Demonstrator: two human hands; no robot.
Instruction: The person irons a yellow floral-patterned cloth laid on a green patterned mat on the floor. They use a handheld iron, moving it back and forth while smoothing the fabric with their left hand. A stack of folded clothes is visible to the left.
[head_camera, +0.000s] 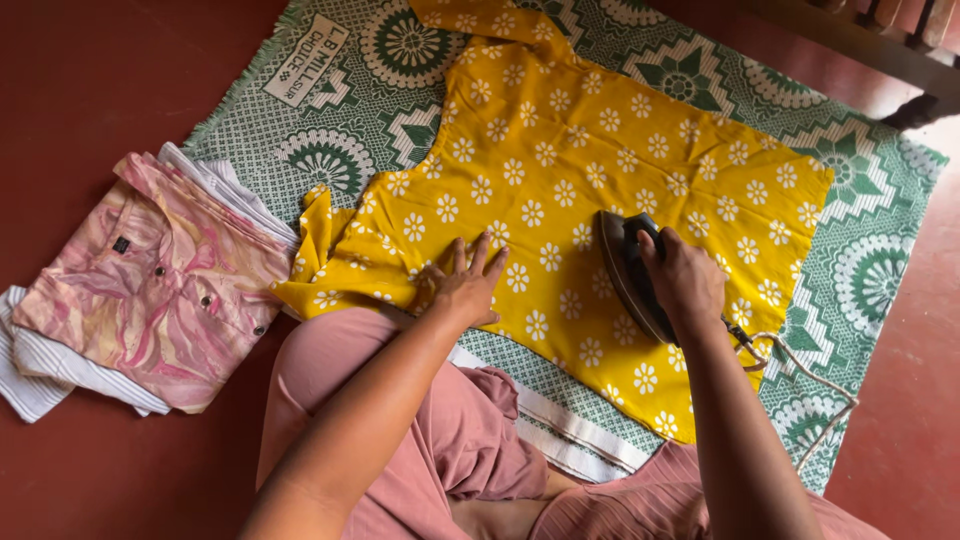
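The right hand (685, 280) has its fingers (655, 250) clamped round the handle of a dark iron (628, 272), which rests on the yellow flowered garment (590, 150); the left hand (465, 283) lies flat with its fingers (478, 252) spread apart, pressing the same cloth just left of the iron; under the garment spreads a green patterned mat (870, 260) on the red floor (100, 90); well left of the left fingers sits a folded pink shirt (160, 285) on striped white cloth (35, 385); a cord (800, 365) trails right of the iron.

red floor (100, 90) | green patterned mat (880, 260) | folded clothes stack (150, 290)
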